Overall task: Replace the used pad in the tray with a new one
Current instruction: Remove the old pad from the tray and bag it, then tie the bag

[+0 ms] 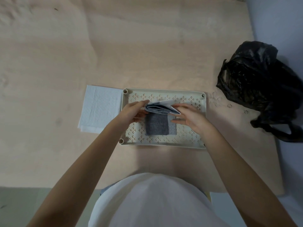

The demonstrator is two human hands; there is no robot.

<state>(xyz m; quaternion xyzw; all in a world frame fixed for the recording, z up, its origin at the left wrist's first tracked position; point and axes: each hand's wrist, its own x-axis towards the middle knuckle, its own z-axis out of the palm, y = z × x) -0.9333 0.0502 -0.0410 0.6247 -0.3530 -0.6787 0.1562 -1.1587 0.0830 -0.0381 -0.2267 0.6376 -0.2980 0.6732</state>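
Observation:
A cream tray [188, 141] with a cut-out grid top lies on the tan floor mat. Above its middle I hold a folded pad [161, 108], pale blue-white outside, between both hands. My left hand [134, 112] grips its left fold; my right hand [190, 118] holds its right end. A grey part of the pad [157, 125] hangs down and lies on the grid. A second, flat white pad [100, 110] lies on the mat, touching the tray's left side.
A crumpled black plastic bag [260, 86] sits at the mat's right edge, right of the tray. The tan mat [131, 46] stretches far ahead and left. My white top fills the bottom of the view.

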